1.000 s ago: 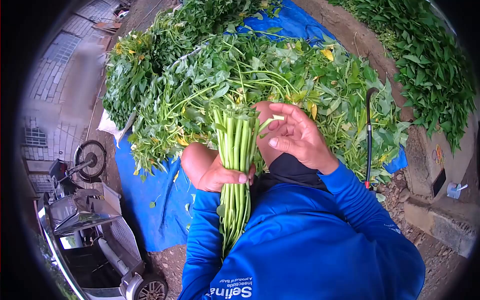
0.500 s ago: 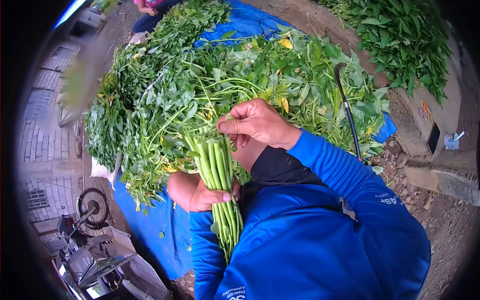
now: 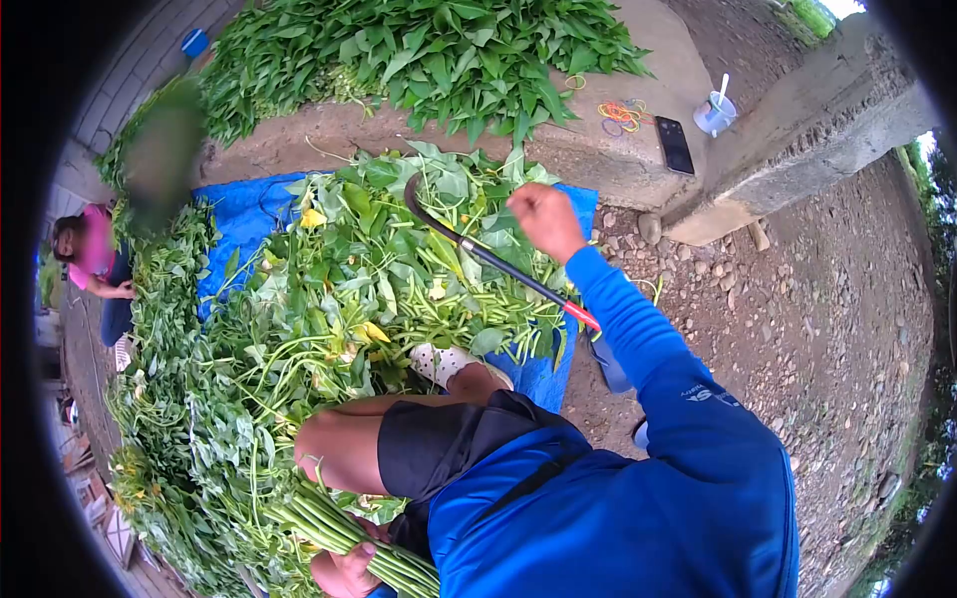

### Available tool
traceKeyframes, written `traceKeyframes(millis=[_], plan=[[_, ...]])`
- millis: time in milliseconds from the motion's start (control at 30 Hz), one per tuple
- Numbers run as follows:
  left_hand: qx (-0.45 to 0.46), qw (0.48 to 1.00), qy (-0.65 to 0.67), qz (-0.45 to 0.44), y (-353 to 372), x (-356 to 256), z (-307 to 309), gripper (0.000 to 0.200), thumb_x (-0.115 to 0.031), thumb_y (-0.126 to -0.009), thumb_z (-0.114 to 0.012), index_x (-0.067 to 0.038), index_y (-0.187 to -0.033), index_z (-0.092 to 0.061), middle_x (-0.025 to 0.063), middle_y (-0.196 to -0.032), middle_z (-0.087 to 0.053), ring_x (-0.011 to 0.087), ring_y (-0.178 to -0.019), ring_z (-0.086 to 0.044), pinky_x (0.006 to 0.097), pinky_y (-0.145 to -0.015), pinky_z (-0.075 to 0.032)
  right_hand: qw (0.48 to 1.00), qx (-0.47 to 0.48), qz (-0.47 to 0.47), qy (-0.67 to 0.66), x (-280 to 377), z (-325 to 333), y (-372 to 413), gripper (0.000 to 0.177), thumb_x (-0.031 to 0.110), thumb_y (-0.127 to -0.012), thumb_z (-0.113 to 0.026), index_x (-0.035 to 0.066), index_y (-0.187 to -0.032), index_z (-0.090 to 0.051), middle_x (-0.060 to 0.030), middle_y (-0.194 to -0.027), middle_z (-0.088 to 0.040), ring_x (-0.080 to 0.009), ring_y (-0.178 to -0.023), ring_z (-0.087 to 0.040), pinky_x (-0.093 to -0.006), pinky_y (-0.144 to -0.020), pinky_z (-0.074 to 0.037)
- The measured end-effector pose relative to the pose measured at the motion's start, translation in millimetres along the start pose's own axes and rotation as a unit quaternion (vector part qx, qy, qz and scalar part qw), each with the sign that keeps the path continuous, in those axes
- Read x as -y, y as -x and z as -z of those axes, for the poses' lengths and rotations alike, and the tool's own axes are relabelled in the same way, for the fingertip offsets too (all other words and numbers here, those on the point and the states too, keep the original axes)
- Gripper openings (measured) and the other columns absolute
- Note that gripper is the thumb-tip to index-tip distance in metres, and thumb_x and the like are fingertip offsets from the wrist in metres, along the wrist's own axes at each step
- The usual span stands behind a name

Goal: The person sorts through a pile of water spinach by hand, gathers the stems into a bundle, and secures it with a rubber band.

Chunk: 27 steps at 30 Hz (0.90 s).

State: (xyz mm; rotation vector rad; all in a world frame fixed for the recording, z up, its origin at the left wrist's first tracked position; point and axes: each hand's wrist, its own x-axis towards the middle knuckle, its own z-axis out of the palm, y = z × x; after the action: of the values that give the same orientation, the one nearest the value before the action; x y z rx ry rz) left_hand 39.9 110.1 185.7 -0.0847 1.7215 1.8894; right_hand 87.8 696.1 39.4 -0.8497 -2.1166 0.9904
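My left hand (image 3: 354, 566) is closed round a bundle of long green stems (image 3: 321, 526), low in the view beside my bent knee. Raised over the right part of the leaf pile (image 3: 269, 319), my right hand (image 3: 546, 217) has its fingers curled; whatever it may hold is too small to make out. A curved sickle (image 3: 488, 255) with a black shaft and red handle end lies on the cut stems and leaves, just below and left of my right hand.
A blue tarp (image 3: 239, 234) lies under the pile. On the concrete ledge (image 3: 598, 159) are leafy bunches (image 3: 399, 50), rubber bands (image 3: 623, 117), a phone (image 3: 674, 146) and a white cup (image 3: 714, 115). Another person (image 3: 95, 254) in pink sits at far left. Gravel (image 3: 758, 329) lies at right.
The view has turned toward the ledge on the right. My right hand has moved away from the bundle's stem tops and out over the pile. My left hand still holds the bundle.
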Motion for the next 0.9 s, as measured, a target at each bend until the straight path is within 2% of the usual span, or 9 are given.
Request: traceKeyframes(millis=[67, 100, 167, 267, 400, 500, 600, 733, 900], plan=[[-0.018, 1.0, -0.013, 0.01, -3, -2, -15, 0.058, -0.023, -0.068, -0.084, 0.002, -0.114, -0.06, 0.011, -0.079, -0.063, 0.0235, -0.065, -0.062, 0.0363, -0.06, -0.055, 0.982, -0.164, -0.027, 0.09, -61, 53, -47, 0.011, 0.012, -0.092, -0.067, 0.005, -0.093, -0.075, -0.0224, -0.095, -0.076, -0.0432, -0.091, -0.074, -0.0489, -0.083, -0.059], [-0.018, 0.999, -0.024, 0.017, -4, -1, -16, 0.057, -0.023, -0.068, -0.084, 0.002, -0.114, -0.06, 0.011, -0.079, -0.063, 0.0235, -0.065, -0.062, 0.0363, -0.06, -0.055, 0.958, -0.207, -0.072, 0.185, -83, 77, -67, 0.015, 0.014, -0.094, -0.066, 0.007, -0.099, -0.078, -0.0238, -0.1, -0.076, -0.0445, -0.096, -0.074, -0.0515, -0.088, -0.059], [-0.02, 0.999, -0.04, 0.025, -8, 4, -18, 0.057, -0.022, -0.069, -0.084, 0.002, -0.114, -0.06, 0.0111, -0.079, -0.064, 0.0235, -0.065, -0.063, 0.0362, -0.061, -0.055, 0.923, -0.258, -0.066, 0.279, -115, 113, -93, 0.02, 0.018, -0.095, -0.067, 0.011, -0.109, -0.08, -0.0248, -0.112, -0.075, -0.0449, -0.104, -0.073, -0.0527, -0.095, -0.058], [-0.022, 0.998, -0.053, 0.034, -11, 10, -22, 0.056, -0.022, -0.069, -0.084, 0.002, -0.113, -0.06, 0.0112, -0.08, -0.064, 0.0235, -0.066, -0.063, 0.0362, -0.061, -0.055, 0.947, -0.158, -0.12, 0.252, -140, 132, -116, 0.026, 0.02, -0.095, -0.067, 0.014, -0.116, -0.08, -0.0238, -0.122, -0.074, -0.0445, -0.113, -0.071, -0.0525, -0.099, -0.057], [-0.013, 0.996, -0.07, 0.047, -15, 12, -28, 0.054, -0.02, -0.069, -0.084, 0.002, -0.113, -0.061, 0.0114, -0.081, -0.065, 0.0235, -0.067, -0.064, 0.0361, -0.062, -0.055, 0.916, -0.126, -0.207, 0.32, -139, 125, -134, 0.03, 0.025, -0.095, -0.064, 0.011, -0.116, -0.08, -0.0226, -0.125, -0.074, -0.0418, -0.12, -0.069, -0.0515, -0.104, -0.055], [-0.005, 0.996, -0.077, 0.051, -18, 13, -29, 0.053, -0.019, -0.069, -0.084, 0.002, -0.112, -0.061, 0.0115, -0.082, -0.066, 0.0235, -0.067, -0.064, 0.036, -0.063, -0.056, 0.898, -0.146, -0.142, 0.389, -160, 124, -146, 0.031, 0.024, -0.095, -0.064, 0.007, -0.117, -0.078, -0.0247, -0.123, -0.074, -0.0421, -0.116, -0.071, -0.0517, -0.103, -0.055], [0.001, 0.996, -0.08, 0.049, -19, 13, -28, 0.052, -0.019, -0.069, -0.084, 0.002, -0.112, -0.062, 0.0116, -0.083, -0.067, 0.0235, -0.068, -0.065, 0.036, -0.063, -0.056, 0.918, -0.165, -0.124, 0.337, -160, 138, -162, 0.032, 0.025, -0.097, -0.063, 0.004, -0.117, -0.077, -0.0259, -0.12, -0.075, -0.0426, -0.113, -0.072, -0.0506, -0.102, -0.056], [0.007, 0.996, -0.08, 0.044, -19, 15, -26, 0.051, -0.017, -0.07, -0.084, 0.002, -0.111, -0.062, 0.0117, -0.083, -0.067, 0.0235, -0.068, -0.066, 0.0359, -0.064, -0.056, 0.953, -0.176, -0.206, 0.134, -134, 162, -188, 0.033, 0.028, -0.101, -0.062, 0.004, -0.117, -0.077, -0.026, -0.118, -0.076, -0.0441, -0.116, -0.071, -0.0482, -0.103, -0.054], [0.024, 0.996, -0.077, 0.027, -20, 16, -15, 0.049, -0.016, -0.07, -0.084, 0.002, -0.111, -0.063, 0.0119, -0.085, -0.068, 0.0235, -0.069, -0.067, 0.0358, -0.065, -0.057, 0.947, -0.222, -0.138, 0.186, -127, 184, -216, 0.03, 0.028, -0.102, -0.062, 0.004, -0.116, -0.072, -0.0266, -0.113, -0.076, -0.0454, -0.115, -0.07, -0.0517, -0.1, -0.054]])
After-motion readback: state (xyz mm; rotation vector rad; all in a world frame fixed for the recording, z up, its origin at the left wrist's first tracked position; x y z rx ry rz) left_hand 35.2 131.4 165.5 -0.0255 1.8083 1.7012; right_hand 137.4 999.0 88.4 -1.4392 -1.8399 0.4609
